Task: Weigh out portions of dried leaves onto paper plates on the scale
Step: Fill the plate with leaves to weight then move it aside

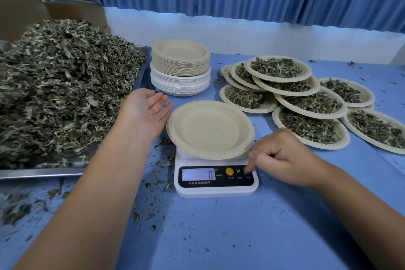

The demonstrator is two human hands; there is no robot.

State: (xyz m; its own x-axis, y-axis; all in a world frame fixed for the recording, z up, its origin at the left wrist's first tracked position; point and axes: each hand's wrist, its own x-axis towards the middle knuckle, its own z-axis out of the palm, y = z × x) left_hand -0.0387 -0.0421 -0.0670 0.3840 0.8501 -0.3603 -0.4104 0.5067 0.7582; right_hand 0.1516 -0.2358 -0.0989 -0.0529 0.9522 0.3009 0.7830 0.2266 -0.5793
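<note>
An empty beige paper plate (pixel 210 129) lies on the white digital scale (pixel 215 188), whose display reads 0. My right hand (pixel 282 158) has its fingers curled, and its index fingertip presses the rightmost button on the scale's front panel. My left hand (pixel 146 112) hovers open, palm up, just left of the plate, between it and the tray. A big heap of dried green leaves (pixel 61 85) fills a metal tray (pixel 39 173) at the left.
A stack of empty beige and white paper plates (pixel 180 68) stands behind the scale. Several plates filled with leaves (pixel 306 103) overlap at the right. Leaf crumbs litter the blue tablecloth (pixel 241 237). A cardboard box (pixel 72 12) and blue curtains stand behind.
</note>
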